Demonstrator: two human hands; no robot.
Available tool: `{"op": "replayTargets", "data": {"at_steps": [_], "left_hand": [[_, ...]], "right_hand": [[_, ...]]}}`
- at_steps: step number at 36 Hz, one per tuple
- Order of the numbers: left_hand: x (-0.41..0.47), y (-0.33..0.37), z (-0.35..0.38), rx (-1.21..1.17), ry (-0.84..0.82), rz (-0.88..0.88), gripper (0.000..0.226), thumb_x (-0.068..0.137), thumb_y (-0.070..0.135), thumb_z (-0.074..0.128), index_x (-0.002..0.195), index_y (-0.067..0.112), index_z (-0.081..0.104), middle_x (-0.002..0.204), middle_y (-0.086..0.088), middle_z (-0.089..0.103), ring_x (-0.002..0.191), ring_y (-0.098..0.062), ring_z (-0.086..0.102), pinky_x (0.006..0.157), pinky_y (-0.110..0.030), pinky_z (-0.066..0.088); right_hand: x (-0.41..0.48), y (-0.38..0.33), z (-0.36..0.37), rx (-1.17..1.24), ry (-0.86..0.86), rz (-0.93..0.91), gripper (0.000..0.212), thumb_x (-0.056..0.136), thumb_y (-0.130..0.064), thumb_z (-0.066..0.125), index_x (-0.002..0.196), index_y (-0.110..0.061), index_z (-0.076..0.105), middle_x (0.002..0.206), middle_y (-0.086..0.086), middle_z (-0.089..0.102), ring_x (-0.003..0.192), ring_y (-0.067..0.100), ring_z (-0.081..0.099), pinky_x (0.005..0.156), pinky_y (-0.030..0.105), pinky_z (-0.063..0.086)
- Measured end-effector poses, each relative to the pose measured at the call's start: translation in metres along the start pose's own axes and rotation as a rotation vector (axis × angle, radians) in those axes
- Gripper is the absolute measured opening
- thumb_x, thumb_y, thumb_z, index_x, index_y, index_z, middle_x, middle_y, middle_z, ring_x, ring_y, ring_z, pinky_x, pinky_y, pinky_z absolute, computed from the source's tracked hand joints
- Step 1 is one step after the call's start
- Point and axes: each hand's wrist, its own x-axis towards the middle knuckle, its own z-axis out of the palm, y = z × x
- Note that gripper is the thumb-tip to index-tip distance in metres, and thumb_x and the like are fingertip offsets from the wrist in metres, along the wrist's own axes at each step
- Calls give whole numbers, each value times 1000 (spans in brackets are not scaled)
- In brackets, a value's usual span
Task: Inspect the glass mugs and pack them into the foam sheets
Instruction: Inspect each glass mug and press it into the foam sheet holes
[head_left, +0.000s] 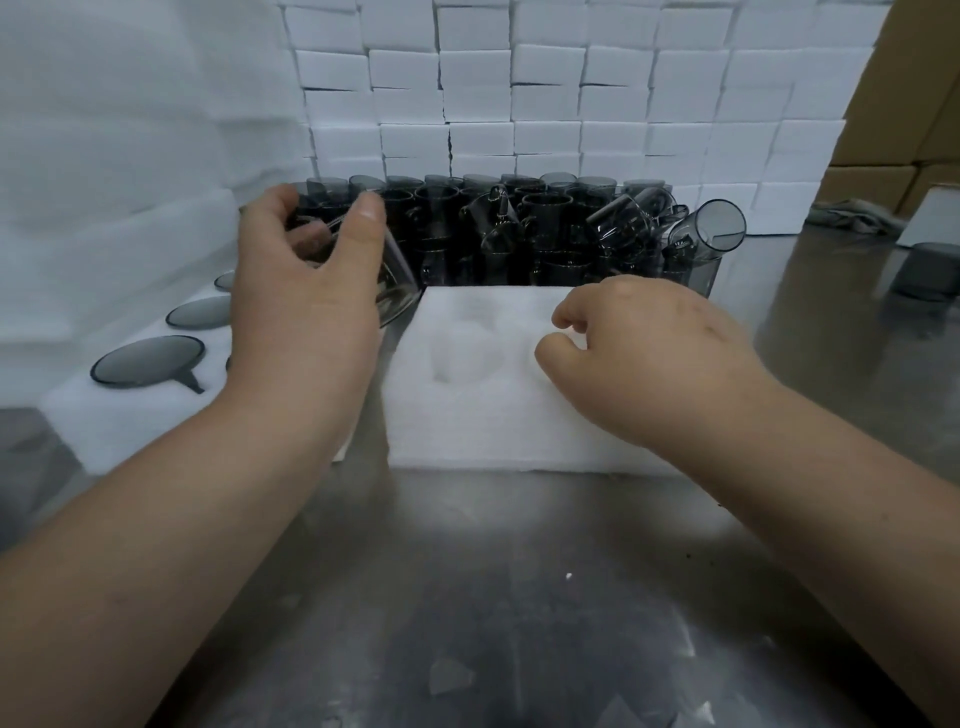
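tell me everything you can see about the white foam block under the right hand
The white foam block is a thick rectangular slab of soft-looking foam lying flat on the metal table, just in front of the stacked dark glass mugs. Its top has round moulded hollows; those in view are empty. The right hand rests on its right part, fingers curled. The left hand holds a glass mug above its far left corner, apparently not touching it.
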Motion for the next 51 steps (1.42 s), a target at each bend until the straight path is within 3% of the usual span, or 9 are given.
{"op": "replayTargets", "data": {"at_steps": [5, 11, 15, 19, 21, 25, 39, 45, 51], "left_hand": [[0, 2, 2, -21, -17, -34, 14, 84, 51, 56, 88, 39, 51, 82, 20, 57, 70, 9, 55, 66, -13, 43], [-10, -4, 9, 42, -231, 12, 28, 87, 49, 52, 105, 28, 50, 86, 17, 55, 63, 16, 51, 57, -3, 39], [-11, -2, 11, 43, -325, -50, 2, 90, 35, 50, 89, 35, 48, 83, 17, 52, 66, 13, 51, 61, -9, 42], [-6, -1, 15, 69, -394, -73, 27, 87, 9, 45, 82, 35, 43, 84, 17, 48, 59, 14, 48, 61, -14, 41], [-9, 0, 12, 124, -419, -26, 22, 89, 12, 45, 89, 34, 43, 90, 19, 47, 58, 21, 44, 52, 0, 35], [-18, 0, 5, 245, -451, 104, 20, 92, 32, 46, 111, 32, 40, 113, 11, 47, 80, 20, 41, 63, 9, 25], [-21, 1, 4, 405, -440, 194, 72, 65, 54, 51, 133, 32, 41, 118, 16, 47, 91, 1, 45, 66, -5, 28], [-21, 0, 4, 500, -454, 194, 74, 64, 57, 46, 134, 31, 43, 112, 18, 38, 94, -1, 39, 65, -7, 25], [-23, 4, 3, 584, -456, 197, 75, 62, 57, 44, 132, 29, 46, 110, 17, 35, 96, -3, 37, 81, -23, 27]], "right_hand": [[-3, -4, -1, -21, -23, -31, 36, 86, -40, 40, 100, -19, 66, 96, -1, 61, 82, 18, 42, 55, 24, 29], [-4, -4, 2, 0, -6, -66, 37, 87, -40, 39, 108, -20, 62, 106, -2, 58, 106, 17, 46, 73, 28, 27], [-4, -4, 3, 4, 11, -65, 36, 87, -39, 40, 107, -20, 62, 106, -2, 58, 105, 17, 45, 71, 28, 27], [-4, -3, 5, -2, 18, -72, 36, 87, -39, 39, 107, -19, 62, 106, -2, 58, 104, 17, 46, 69, 27, 26], [-4, -3, 6, -8, 20, -72, 36, 87, -39, 39, 107, -19, 62, 106, -2, 57, 103, 17, 45, 69, 28, 26], [-3, -3, 6, -4, 14, -75, 37, 87, -39, 39, 109, -20, 61, 107, -1, 57, 105, 18, 45, 71, 28, 28], [1, 1, 5, 43, 27, -36, 32, 86, -35, 42, 106, -19, 62, 102, -3, 60, 100, 19, 50, 68, 29, 31], [3, 3, 5, 56, 33, -9, 31, 85, -33, 43, 103, -18, 63, 103, -2, 62, 96, 20, 53, 66, 30, 34], [3, 3, 5, 58, 32, -12, 31, 84, -32, 43, 103, -17, 63, 102, -2, 63, 95, 21, 54, 66, 30, 36]]}}
